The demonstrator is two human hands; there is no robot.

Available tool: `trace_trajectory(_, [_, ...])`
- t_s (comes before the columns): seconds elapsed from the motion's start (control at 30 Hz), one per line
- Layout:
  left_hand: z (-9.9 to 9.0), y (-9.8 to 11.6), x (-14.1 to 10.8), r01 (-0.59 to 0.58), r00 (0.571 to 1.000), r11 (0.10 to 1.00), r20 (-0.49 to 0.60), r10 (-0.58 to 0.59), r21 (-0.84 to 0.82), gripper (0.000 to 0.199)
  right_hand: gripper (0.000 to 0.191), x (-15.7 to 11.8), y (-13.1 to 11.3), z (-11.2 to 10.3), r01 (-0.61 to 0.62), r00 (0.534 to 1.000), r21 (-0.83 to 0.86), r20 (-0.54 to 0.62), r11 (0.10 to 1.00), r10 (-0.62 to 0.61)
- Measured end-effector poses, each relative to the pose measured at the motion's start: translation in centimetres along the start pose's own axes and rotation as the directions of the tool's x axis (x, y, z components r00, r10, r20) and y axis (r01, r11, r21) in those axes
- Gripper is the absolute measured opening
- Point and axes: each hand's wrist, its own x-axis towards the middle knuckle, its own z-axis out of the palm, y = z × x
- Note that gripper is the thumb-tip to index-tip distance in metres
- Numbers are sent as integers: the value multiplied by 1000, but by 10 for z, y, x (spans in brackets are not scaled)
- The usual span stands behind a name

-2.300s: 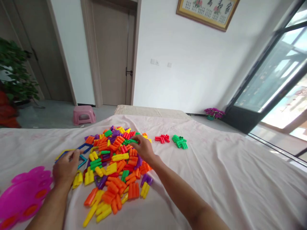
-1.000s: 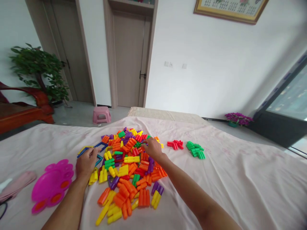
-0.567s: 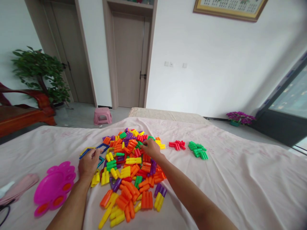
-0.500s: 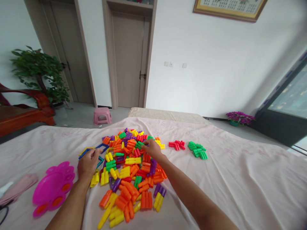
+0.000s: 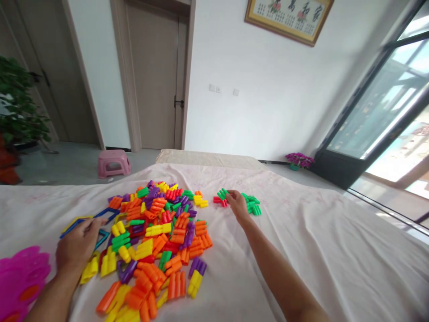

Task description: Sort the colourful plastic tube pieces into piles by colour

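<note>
The right hand [image 5: 237, 205] pinches a green tube block [image 5: 222, 193] by the red blocks [image 5: 217, 201], just left of the green pile [image 5: 254, 205], while the left hand [image 5: 76, 245], its grip unclear, is far left beside a blue frame [image 5: 101, 241].

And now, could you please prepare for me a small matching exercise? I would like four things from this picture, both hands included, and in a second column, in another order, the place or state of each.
Column one
1. Right hand
2. Pink stool
3. Left hand
4. Framed picture

Column two
A. Hanging on the white wall
B. Close to the blue frame pieces
C. Holding a green piece
D. Standing on the grey floor

Right pairs: 1-C, 2-D, 3-B, 4-A
</note>
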Motion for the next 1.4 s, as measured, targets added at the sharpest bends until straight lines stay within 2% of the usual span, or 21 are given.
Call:
trace_trajectory(0.1, [1, -2, 4, 14, 1000, 1000, 19, -15, 25, 45, 44, 18, 28, -54, -140, 971, -271, -224, 952, 79])
trace_trajectory(0.17, [2, -3, 5, 17, 1000, 999, 17, -17, 27, 45, 41, 26, 42, -82, -215, 951, -377, -291, 901, 105])
trace_trajectory(0.23, [3, -4, 5, 12, 1000, 999, 2, -13, 30, 44, 39, 30, 51, -99, -264, 943, -437, -306, 860, 134])
trace_trajectory(0.37, [4, -6, 6, 3, 1000, 999, -14, -2, 49, 44, 34, 27, 62, -111, -271, 950, -506, -280, 819, 141])
trace_trajectory(0.57, [5, -8, 6, -31, 999, 999, -35, 32, 32, 42, 35, 17, 57, -102, -295, 932, -562, -348, 772, 103])
trace_trajectory(0.67, [3, -3, 3, -27, 999, 999, -21, 27, 30, 43, 38, 15, 46, -88, -246, 934, -596, -356, 764, 22])
trace_trajectory(0.73, [1, 1, 0, -27, 1000, 1000, -14, 27, 9, 44, 37, 12, 36, -72, -162, 948, -601, -314, 782, -45])
trace_trajectory(0.87, [-1, 6, -3, -31, 999, 999, -9, 31, -17, 45, 32, 3, 9, -24, 98, 982, -558, -78, 824, -169])
trace_trajectory(1.0, [-1, 6, -4, -19, 1000, 999, -8, 19, -30, 45, 28, -8, -22, 35, 275, 961, -491, 162, 827, -223])
trace_trajectory(1.1, [-1, 6, -5, -32, 999, 997, -27, 31, -63, 42, 28, -10, -44, 73, 325, 939, -508, 273, 797, -209])
trace_trajectory(1.2, [-1, 7, -7, -51, 998, 995, -36, 48, -87, 40, 32, -6, -60, 101, 332, 930, -582, 332, 742, -156])
trace_trajectory(1.3, [-2, 8, -7, -45, 998, 996, -35, 42, -80, 42, 33, 0, -69, 119, 313, 935, -668, 341, 676, -95])
trace_trajectory(1.4, [-2, 8, -6, -37, 999, 996, -30, 35, -83, 42, 30, 3, -70, 127, 314, 931, -708, 359, 633, -60])
